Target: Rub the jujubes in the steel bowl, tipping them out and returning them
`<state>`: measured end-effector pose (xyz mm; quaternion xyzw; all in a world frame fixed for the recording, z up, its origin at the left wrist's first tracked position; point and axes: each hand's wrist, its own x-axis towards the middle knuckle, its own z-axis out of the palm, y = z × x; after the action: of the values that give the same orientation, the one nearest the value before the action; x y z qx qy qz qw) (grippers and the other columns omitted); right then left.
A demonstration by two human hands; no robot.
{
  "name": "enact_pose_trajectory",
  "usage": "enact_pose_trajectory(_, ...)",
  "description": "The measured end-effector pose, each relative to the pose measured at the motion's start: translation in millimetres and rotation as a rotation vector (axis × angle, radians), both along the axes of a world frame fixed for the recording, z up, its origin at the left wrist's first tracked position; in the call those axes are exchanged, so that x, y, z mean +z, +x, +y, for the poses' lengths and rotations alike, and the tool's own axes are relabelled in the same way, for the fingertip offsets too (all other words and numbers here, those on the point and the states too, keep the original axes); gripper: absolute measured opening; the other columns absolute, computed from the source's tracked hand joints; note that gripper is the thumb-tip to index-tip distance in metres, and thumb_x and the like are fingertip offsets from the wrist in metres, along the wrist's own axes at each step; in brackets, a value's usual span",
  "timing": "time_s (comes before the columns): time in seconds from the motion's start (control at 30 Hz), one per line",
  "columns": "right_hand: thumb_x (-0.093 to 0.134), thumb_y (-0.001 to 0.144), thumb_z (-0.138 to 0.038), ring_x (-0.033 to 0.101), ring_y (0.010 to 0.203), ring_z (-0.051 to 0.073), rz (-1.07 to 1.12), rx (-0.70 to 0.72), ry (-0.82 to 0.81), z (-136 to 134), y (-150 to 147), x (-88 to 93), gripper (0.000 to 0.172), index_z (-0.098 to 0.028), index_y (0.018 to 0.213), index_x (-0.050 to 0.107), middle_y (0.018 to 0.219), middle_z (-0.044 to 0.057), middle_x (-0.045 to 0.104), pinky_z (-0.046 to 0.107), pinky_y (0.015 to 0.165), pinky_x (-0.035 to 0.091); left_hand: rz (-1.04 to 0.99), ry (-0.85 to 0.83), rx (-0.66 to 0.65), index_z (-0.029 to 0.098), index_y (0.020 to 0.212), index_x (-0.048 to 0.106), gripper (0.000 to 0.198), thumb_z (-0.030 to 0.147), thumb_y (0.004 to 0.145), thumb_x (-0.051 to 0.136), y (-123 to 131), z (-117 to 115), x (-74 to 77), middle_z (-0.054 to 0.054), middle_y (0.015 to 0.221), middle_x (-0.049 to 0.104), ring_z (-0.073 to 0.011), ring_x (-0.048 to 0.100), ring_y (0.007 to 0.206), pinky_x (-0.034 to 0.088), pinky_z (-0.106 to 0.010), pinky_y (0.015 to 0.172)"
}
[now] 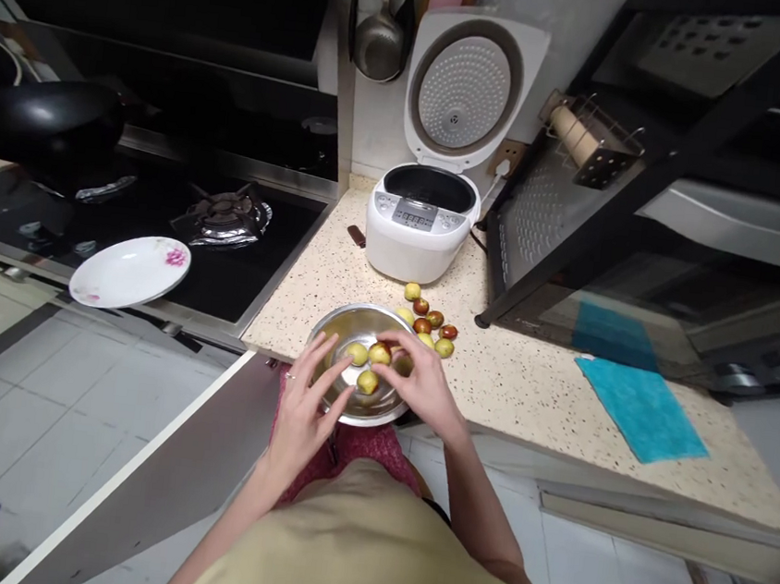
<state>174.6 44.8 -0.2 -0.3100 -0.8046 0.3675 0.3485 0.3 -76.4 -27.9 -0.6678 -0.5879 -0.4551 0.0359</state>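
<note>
Our bowl [372,410] could tip off the bench [506,379]
Its front seems to overhang; pressure from our spread left hand [299,417], or our right hand [426,384] pinching a fruit [379,354] inside, might upset it.

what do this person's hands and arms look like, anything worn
Both the left hand and right hand are ungloved, and the forearms show no sleeves. A small ring seems to sit on a left finger; no watch or bracelet shows. The top is khaki.
</note>
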Motion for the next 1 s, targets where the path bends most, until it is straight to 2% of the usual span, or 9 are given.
enact_pose_trajectory(0.13, 0.071, 0.084, -0.014, 0.070, 0.095, 0.021, 0.062, 0.074, -0.116, -17, -21, -9.9, 0.029, -0.023, 0.112, 0.067, 0.110, 0.005, 0.073, 0.036, 0.083, 0.060, 0.029, -0.027, -0.143, 0.027, 0.147, 0.054, 0.049, 0.014, 0.100, 0.063, -3, 3, 5.0, -0.010, 0.137, 0.065, -0.0241, 0.064, 0.125, 0.058, -0.042, 0.104)
enact_pose_trajectory(0.37, 0.073, 0.085, -0.018, 0.070, 0.096, 0.020, 0.088, 0.088, -0.177, -23, -28, -20.1, 0.030, -0.023, 0.114, 0.065, 0.112, 0.006, 0.072, 0.034, 0.083, 0.062, 0.009, -0.204, -0.168, 0.024, 0.133, 0.060, 0.037, 0.013, 0.098, 0.063, -12, 8, 13.1, -0.008, 0.122, 0.067, -0.0233, 0.068, 0.113, 0.059, -0.038, 0.097)
enact_pose_trajectory(0.47, 0.070, 0.092, -0.021, 0.071, 0.100, 0.021, 0.030, 0.073, -0.125, -24, -20, -15.6, 0.025, -0.024, 0.116, 0.066, 0.114, 0.006, 0.073, 0.039, 0.090, 0.061, 0.012, -0.344, -0.143, 0.021, 0.122, 0.061, 0.031, 0.013, 0.093, 0.068, -17, 15, 18.9, -0.008, 0.116, 0.065, -0.0240, 0.069, 0.106, 0.060, -0.037, 0.091)
enact_pose_trajectory(0.57, 0.068, 0.095, -0.022, 0.070, 0.107, 0.024, 0.020, -0.012, -0.021, -24, -9, -11.0, 0.021, -0.023, 0.116, 0.067, 0.114, 0.007, 0.073, 0.041, 0.094, 0.059, 0.121, -0.504, -0.121, 0.020, 0.114, 0.061, 0.028, 0.010, 0.089, 0.069, -23, 26, 25.0, -0.006, 0.109, 0.064, -0.0232, 0.069, 0.092, 0.060, -0.036, 0.080)
enact_pose_trajectory(0.67, 0.065, 0.097, -0.022, 0.071, 0.108, 0.025, 0.019, -0.090, 0.050, -24, 1, -11.8, 0.017, -0.024, 0.114, 0.068, 0.113, 0.007, 0.074, 0.040, 0.093, 0.059, 0.224, -0.611, -0.150, 0.019, 0.111, 0.062, 0.028, 0.007, 0.087, 0.069, -28, 41, 29.0, -0.006, 0.106, 0.064, -0.0233, 0.069, 0.088, 0.059, -0.036, 0.078)
enact_pose_trajectory(0.83, 0.061, 0.100, -0.021, 0.071, 0.107, 0.025, -0.031, -0.117, 0.091, -28, 10, -23.6, 0.015, -0.023, 0.114, 0.067, 0.111, 0.007, 0.074, 0.040, 0.092, 0.058, 0.320, -0.656, -0.175, 0.017, 0.112, 0.063, 0.026, 0.007, 0.089, 0.068, -30, 65, 27.9, -0.008, 0.108, 0.066, -0.0254, 0.070, 0.094, 0.058, -0.038, 0.083)
enact_pose_trajectory(1.0, 0.059, 0.102, -0.021, 0.070, 0.101, 0.025, -0.090, -0.072, 0.175, -35, 16, -30.5, 0.011, -0.022, 0.108, 0.068, 0.106, 0.007, 0.075, 0.041, 0.090, 0.056, 0.319, -0.628, -0.198, 0.017, 0.110, 0.062, 0.023, 0.010, 0.089, 0.069, -28, 77, 22.4, -0.008, 0.108, 0.067, -0.0246, 0.070, 0.095, 0.058, -0.036, 0.083)
